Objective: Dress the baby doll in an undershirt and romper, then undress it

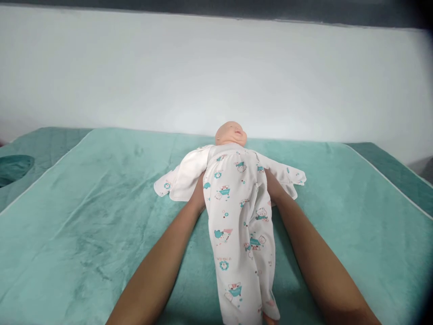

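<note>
A baby doll (231, 134) lies on its back, its head toward the wall. White printed trousers (237, 216) cover its body from the chest down to the feet. A white printed top (191, 169) spreads out to both sides, its sleeves flung wide. My left hand (200, 192) is at the left side of the doll's waist, its fingers hidden behind the trousers and top. On the other side, my right hand (273, 187) reaches in under the top's edge, beside the trousers. Its fingers are hidden too, so I cannot see what either hand grips.
A teal plush cover (101, 234) with white piping lies under the doll. Behind it rises a white wall (135, 76) with a dark band along the top. A round dark teal opening or pad (15, 169) shows at the far left.
</note>
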Available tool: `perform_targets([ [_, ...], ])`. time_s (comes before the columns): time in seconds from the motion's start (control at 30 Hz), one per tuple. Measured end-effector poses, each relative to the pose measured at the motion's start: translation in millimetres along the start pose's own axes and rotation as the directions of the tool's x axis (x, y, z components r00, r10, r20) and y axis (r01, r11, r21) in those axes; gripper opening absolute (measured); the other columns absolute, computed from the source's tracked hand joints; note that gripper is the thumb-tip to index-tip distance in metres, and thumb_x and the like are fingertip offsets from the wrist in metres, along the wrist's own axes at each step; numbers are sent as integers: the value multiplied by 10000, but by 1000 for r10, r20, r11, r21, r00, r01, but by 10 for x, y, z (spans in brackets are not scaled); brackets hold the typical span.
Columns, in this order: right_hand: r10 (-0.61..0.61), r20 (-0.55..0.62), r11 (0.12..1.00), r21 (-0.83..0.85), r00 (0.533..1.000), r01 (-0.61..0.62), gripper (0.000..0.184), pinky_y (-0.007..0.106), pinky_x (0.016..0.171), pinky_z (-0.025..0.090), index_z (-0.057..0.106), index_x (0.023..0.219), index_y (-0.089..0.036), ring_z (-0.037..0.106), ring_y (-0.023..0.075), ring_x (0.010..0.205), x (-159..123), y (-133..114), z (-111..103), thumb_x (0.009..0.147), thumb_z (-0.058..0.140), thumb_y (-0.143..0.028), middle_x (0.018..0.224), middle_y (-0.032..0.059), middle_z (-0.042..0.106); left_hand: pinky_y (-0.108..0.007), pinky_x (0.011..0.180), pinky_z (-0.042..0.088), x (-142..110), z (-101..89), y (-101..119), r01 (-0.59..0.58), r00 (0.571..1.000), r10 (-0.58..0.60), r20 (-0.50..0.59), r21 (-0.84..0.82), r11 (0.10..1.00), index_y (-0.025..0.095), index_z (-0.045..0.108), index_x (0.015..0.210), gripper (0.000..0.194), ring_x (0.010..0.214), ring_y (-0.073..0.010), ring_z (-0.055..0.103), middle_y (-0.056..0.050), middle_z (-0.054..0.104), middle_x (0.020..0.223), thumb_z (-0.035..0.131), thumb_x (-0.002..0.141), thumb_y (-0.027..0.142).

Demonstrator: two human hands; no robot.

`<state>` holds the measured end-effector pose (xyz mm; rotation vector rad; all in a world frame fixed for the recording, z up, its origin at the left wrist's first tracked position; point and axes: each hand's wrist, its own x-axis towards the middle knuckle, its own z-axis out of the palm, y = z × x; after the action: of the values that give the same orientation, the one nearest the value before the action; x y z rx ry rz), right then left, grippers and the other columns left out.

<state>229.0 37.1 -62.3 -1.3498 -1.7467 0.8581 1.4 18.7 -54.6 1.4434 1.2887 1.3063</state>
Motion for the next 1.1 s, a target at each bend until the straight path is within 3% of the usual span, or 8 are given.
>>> perform_targets([
  [0.1, 55, -15, 998, -16, 998, -55, 223, 418, 895, 513, 728, 859, -206, 650, 289, 1009, -18, 28, -35, 776, 541, -296, 954, 61, 758, -366, 767, 530, -12, -88, -114, 12, 998, -13, 64, 16, 1000, 147, 705, 931, 194, 863, -231, 626, -68, 735, 969, 565, 830, 235],
  [0.27, 132, -286, 980, 183, 949, -81, 216, 319, 688, 527, 679, 926, -210, 639, 180, 712, -19, 57, -61, 821, 577, -370, 798, 15, 712, -344, 769, 489, 40, -182, -198, -31, 991, 62, -116, 249, 968, 159, 687, 822, 161, 833, -226, 623, -35, 719, 857, 544, 763, 205],
  [0.4, -23, -356, 981, 172, 934, 90, 209, 333, 813, 524, 669, 960, -216, 649, 185, 865, -7, -28, 30, 839, 599, -371, 930, 35, 713, -323, 855, 489, 41, -191, -177, -92, 949, 181, -260, 322, 942, 194, 694, 972, 253, 903, -192, 648, -23, 727, 946, 488, 827, 185],
  [0.53, -151, -375, 975, 97, 915, 201, 214, 359, 904, 500, 672, 964, -218, 637, 197, 971, 128, -155, 85, 868, 577, -384, 1025, 56, 692, -331, 922, 478, 66, -207, -118, -195, 927, 290, -237, 358, 913, 207, 682, 1022, 242, 984, -182, 636, -43, 707, 1038, 467, 916, 243],
  [0.7, -183, -82, 983, 4, 980, 184, 230, 395, 969, 444, 659, 925, -222, 607, 223, 1065, 480, -331, 5, 820, 628, -424, 1117, 54, 683, -321, 853, 485, 129, -278, -71, -217, 959, 269, -90, 379, 900, 210, 683, 1038, 273, 939, -184, 622, -52, 685, 1031, 547, 912, 412],
  [0.83, -258, 165, 961, -62, 952, 271, 216, 393, 988, 396, 581, 777, -212, 561, 250, 1159, 652, -511, -1, 803, 650, -414, 1227, 54, 654, -313, 767, 476, 173, -344, -103, -90, 988, 128, -82, 364, 927, 226, 669, 1018, 310, 804, -171, 618, -24, 695, 934, 627, 847, 480],
  [1.0, -277, 113, 879, -371, 954, 299, 180, 300, 708, 384, 532, 778, -226, 567, 195, 711, 736, -709, 155, 899, 523, -360, 729, -4, 625, -314, 709, 424, 231, -364, -158, -79, 988, 131, -85, 451, 889, 225, 603, 878, 118, 742, -183, 595, -8, 663, 798, 551, 897, 329],
  [1.1, -250, 55, 806, -541, 967, 239, 142, 299, 664, 354, 547, 803, -226, 518, 201, 640, 821, -762, 288, 885, 535, -341, 653, 5, 570, -315, 707, 415, 255, -359, -200, -78, 980, 155, -129, 467, 881, 231, 543, 930, 49, 765, -197, 593, -15, 649, 833, 504, 911, 252],
])
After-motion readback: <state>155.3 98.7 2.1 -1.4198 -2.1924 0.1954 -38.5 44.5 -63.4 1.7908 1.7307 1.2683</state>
